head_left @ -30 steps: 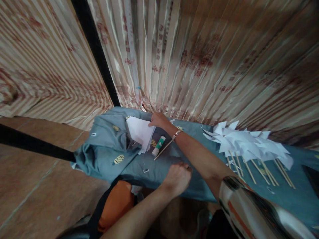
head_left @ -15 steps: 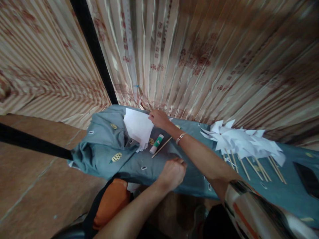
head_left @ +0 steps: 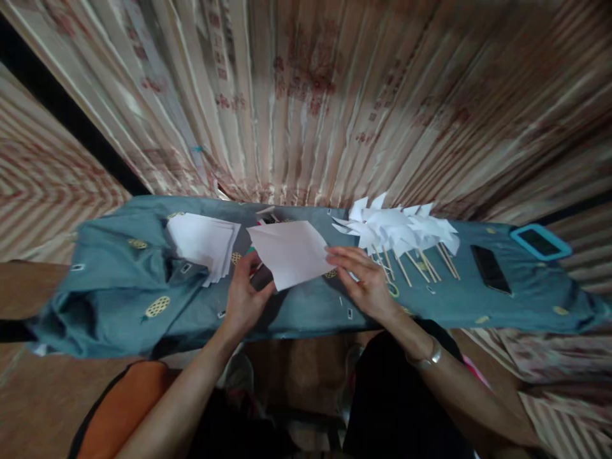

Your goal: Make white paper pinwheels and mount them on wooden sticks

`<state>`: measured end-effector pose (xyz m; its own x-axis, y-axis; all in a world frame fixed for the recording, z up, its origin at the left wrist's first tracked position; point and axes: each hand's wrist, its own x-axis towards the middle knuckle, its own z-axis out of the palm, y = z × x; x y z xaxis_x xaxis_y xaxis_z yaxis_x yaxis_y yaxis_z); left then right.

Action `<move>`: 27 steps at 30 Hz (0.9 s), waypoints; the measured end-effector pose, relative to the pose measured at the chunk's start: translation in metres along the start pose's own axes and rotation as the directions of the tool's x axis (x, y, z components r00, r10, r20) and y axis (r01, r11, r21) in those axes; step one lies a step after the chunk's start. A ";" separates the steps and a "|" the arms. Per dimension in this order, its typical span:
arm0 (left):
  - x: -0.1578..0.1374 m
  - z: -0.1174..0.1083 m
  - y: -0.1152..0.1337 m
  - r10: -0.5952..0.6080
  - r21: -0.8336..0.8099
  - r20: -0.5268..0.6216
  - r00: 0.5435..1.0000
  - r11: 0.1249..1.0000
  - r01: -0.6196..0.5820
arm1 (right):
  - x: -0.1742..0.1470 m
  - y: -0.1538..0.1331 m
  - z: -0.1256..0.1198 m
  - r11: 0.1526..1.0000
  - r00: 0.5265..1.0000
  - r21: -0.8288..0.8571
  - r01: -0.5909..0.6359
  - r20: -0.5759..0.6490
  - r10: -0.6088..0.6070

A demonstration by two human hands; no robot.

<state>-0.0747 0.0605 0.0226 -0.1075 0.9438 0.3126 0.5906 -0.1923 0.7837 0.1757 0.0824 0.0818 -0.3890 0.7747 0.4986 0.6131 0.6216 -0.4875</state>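
A square sheet of white paper (head_left: 292, 255) is held up over the cloth-covered table between my two hands. My left hand (head_left: 245, 296) grips its lower left side, thumb near the bottom corner and fingers behind. My right hand (head_left: 364, 280) pinches the sheet's right corner between thumb and fingers. To the left lies a stack of white paper sheets (head_left: 203, 245). A sliver of green shows by the left fingers, mostly hidden. Behind the held sheet, a dark item with some pink (head_left: 268, 218) is partly covered.
Several white paper pinwheels (head_left: 401, 231) on wooden sticks lie to the right. Beyond them are a black phone (head_left: 491, 268) and a blue-framed device (head_left: 540, 242). A yellow-green loop (head_left: 393, 290) sits beside my right hand. A pleated curtain (head_left: 306, 127) hangs along the table's back edge.
My right hand has come from the paper stack towards the right, and a single sheet is now held between both hands. The view has swung right, bringing the blue-framed device in.
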 end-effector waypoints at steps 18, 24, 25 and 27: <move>-0.032 0.045 0.028 0.539 0.202 0.512 0.668 0.681 -0.704 | -0.105 0.022 0.005 0.988 0.954 -0.132 0.082 0.298 -0.039; -0.035 0.045 0.025 0.528 0.102 0.502 0.684 0.750 -0.654 | -0.107 0.028 0.010 1.000 0.974 0.027 -0.014 0.225 0.008; -0.035 0.044 0.024 0.526 0.086 0.482 0.701 0.768 -0.635 | -0.106 0.029 0.011 0.997 0.979 0.066 -0.049 0.201 0.035; -0.034 0.043 0.021 0.507 0.076 0.442 0.740 0.800 -0.594 | -0.101 0.032 0.013 0.980 0.982 0.148 -0.137 0.151 0.114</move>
<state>-0.0243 0.0362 0.0053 0.5735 0.7194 0.3918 0.5976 -0.6945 0.4007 0.2262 0.0257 0.0067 -0.4159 0.8491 0.3256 0.5522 0.5203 -0.6515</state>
